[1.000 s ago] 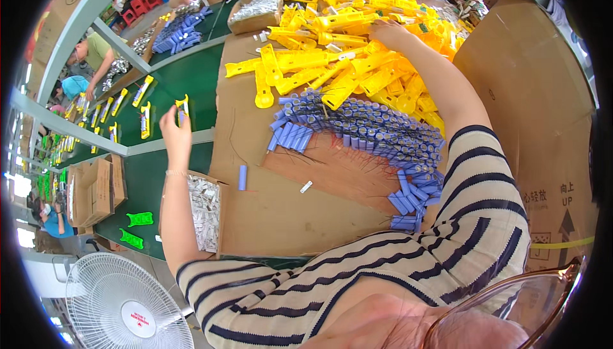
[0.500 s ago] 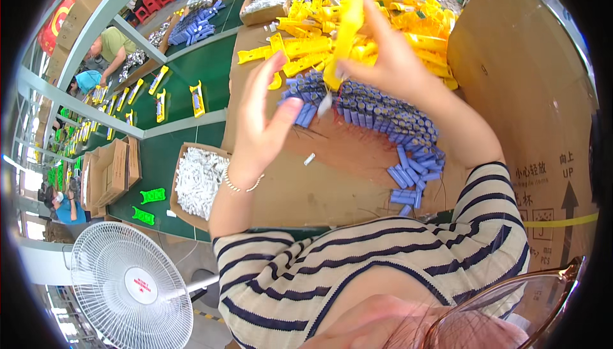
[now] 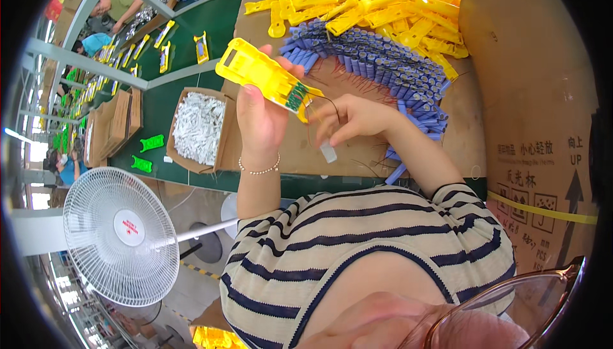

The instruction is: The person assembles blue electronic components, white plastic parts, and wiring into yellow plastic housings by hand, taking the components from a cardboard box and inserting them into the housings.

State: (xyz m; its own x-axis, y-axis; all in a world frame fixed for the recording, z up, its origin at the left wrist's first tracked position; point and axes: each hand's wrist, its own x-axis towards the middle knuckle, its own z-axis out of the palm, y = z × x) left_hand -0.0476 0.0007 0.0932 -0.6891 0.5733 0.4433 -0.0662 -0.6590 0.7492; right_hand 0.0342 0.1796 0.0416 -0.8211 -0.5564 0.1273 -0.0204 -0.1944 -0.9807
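Note:
My left hand (image 3: 260, 109) grips a yellow plastic housing (image 3: 258, 74), held tilted above the cardboard work surface (image 3: 268, 165). Its hollow inside shows, with a small green circuit board (image 3: 297, 95) at the end toward my right hand. Thin wires come off that board, one of them a dark loop (image 3: 333, 107). My right hand (image 3: 364, 118) is closed with bent fingers at these wires; the exact pinch is partly hidden. Just below its fingertips hangs a small whitish translucent piece (image 3: 327, 151). Behind the hands stand many blue cylindrical cells (image 3: 389, 61) with thin leads.
Yellow housings (image 3: 389, 7) are heaped at the back. A carton of small white parts (image 3: 199, 128) stands left, near two green plastic pieces (image 3: 151, 143). Yellow units lie on the green belt (image 3: 185, 61). A tall carton (image 3: 530, 81) walls the right; a fan (image 3: 121, 234) stands lower left.
The yellow housing has come from the pile toward me and passed from my right hand to my left. My left hand, open before, now grips it; my right hand has moved to its wires.

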